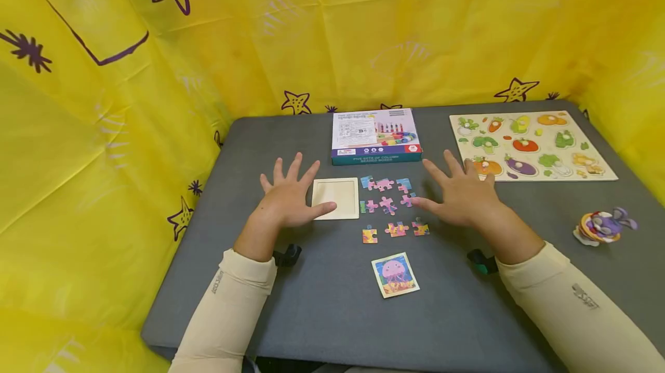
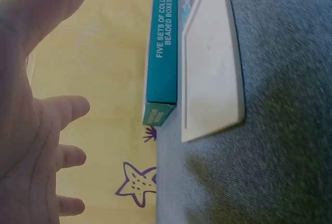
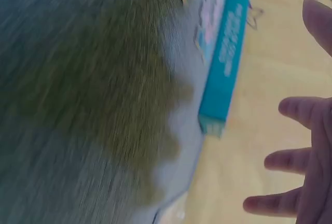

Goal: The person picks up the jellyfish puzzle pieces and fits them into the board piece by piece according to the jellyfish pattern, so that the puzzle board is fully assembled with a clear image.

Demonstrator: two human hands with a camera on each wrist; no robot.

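In the head view my left hand (image 1: 292,197) hovers with spread fingers beside a pale square puzzle tray (image 1: 335,188), its thumb overlapping the tray's face. My right hand (image 1: 464,195) is also spread, its thumb tip near the right side of several loose jigsaw pieces (image 1: 387,205). Pink, blue and yellow patches colour these pieces, laid in rough rows. Below them lies a small jellyfish picture card (image 1: 395,275), slightly turned. Both wrist views show straight fingers above the table with nothing held; the tray (image 2: 212,68) appears in the left one.
A bead-set box (image 1: 376,136) lies behind the pieces. To its right is a wooden vegetable puzzle board (image 1: 535,148). A small purple-eared toy figure (image 1: 602,227) stands at the right. The grey table (image 1: 312,315) meets yellow cloth walls (image 1: 249,44).
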